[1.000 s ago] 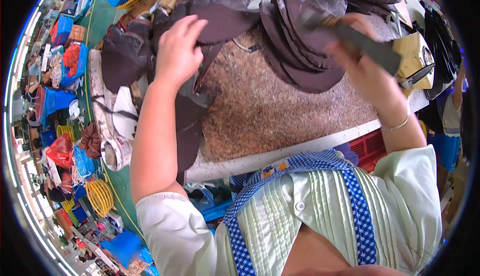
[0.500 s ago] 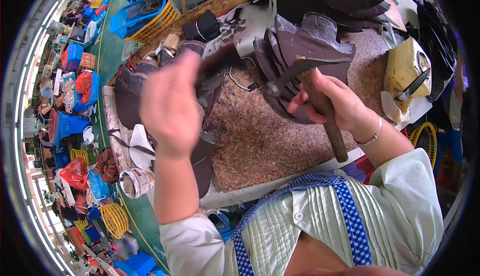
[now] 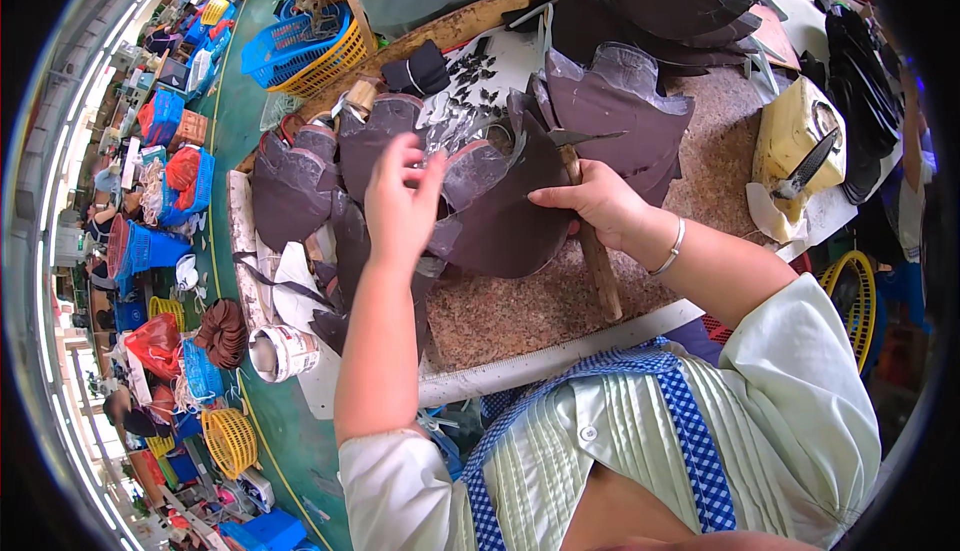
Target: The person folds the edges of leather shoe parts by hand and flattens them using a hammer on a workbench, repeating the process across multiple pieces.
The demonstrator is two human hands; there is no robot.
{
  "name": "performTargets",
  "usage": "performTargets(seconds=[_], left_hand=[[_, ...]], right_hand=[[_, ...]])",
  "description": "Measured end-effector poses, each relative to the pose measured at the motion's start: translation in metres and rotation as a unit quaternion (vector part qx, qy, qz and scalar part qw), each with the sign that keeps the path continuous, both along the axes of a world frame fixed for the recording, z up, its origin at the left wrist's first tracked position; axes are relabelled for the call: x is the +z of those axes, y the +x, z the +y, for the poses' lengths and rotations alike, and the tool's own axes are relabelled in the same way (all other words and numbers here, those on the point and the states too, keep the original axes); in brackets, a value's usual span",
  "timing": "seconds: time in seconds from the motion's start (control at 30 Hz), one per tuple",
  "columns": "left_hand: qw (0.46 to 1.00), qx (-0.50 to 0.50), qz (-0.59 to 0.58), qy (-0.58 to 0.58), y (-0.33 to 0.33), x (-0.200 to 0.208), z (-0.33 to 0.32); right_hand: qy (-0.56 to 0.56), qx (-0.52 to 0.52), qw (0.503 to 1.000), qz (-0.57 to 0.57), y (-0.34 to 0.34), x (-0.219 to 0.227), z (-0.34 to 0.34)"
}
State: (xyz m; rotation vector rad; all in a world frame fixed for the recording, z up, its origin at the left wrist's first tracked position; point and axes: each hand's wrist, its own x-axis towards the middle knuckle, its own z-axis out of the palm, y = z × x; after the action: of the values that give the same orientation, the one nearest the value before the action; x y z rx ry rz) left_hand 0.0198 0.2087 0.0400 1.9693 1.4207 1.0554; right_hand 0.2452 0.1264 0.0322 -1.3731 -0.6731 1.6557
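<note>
Two hands on one dark leather piece

One curved dark brown leather piece [image 3: 510, 206] lies on the speckled stone slab [image 3: 520, 301] of the workbench, between the person's hands. The left hand [image 3: 400, 201] presses down on its left part with fingers spread and bent, not clenched, the fingertips on the shiny edge. The right hand [image 3: 600, 201] is closed around a wooden-handled hammer [image 3: 590, 231], whose handle runs down toward the bench's front edge and whose dark metal head [image 3: 580, 137] lies just above the leather piece; the same hand's fingers also touch the piece's right edge.

Just behind it, more dark brown cut leather pieces [image 3: 620, 101] overlap in a fan, and another batch [image 3: 295, 181] lies to the left, some hanging over the bench edge. To the right stands a yellowish block [image 3: 790, 131] with a dark brush [image 3: 810, 166] laid across it. Farther back sits a blue and yellow plastic basket [image 3: 305, 51]. Below the bench's left edge, a white tin [image 3: 285, 351] stands on the green floor [image 3: 225, 101], with small yellow baskets [image 3: 230, 436] and blue crates [image 3: 150, 246] well apart.
</note>
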Motion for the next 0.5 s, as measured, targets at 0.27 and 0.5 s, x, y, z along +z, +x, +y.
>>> performTargets(seconds=[0.27, 0.5], left_hand=[[0.973, -0.025, 0.230, -0.017, 0.033, -0.040, 0.088], [0.972, 0.014, 0.231, 0.050, 0.034, -0.049, 0.133]], right_hand=[[-0.005, 0.045, 0.997, -0.062, 0.012, 0.009, -0.008], [0.015, 0.084, 0.996, -0.021, 0.027, 0.021, -0.027]])
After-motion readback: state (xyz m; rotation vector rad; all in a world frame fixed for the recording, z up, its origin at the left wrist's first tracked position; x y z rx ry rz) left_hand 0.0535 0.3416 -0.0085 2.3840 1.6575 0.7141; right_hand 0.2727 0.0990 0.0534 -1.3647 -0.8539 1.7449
